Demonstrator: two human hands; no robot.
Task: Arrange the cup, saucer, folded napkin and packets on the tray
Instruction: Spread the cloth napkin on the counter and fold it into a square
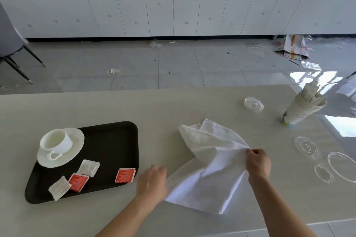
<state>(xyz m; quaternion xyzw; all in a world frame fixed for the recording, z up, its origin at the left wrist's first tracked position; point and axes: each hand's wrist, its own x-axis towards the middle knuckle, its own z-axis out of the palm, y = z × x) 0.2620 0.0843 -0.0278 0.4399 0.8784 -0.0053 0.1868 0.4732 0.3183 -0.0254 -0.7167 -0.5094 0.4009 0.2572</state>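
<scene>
A black tray (107, 140) lies on the table at the left. In its far left corner a white cup (55, 139) stands on a white saucer (77, 138). Two red packets (125, 175) (78, 182) and two white packets (89, 168) (59, 188) lie along the tray's near side. To the right of the tray a white napkin (210, 159) is spread loosely on the table, partly lifted. My right hand (257, 163) pinches its right edge and holds it up. My left hand (152, 183) rests on the napkin's near left edge; its fingers are blurred.
A stack of paper cups (302, 108) with paper sticks in it stands at the far right. Clear plastic lids (253, 104) (306, 147) (342, 165) lie on the table's right side. The table's far edge runs behind, with floor and white cabinets beyond.
</scene>
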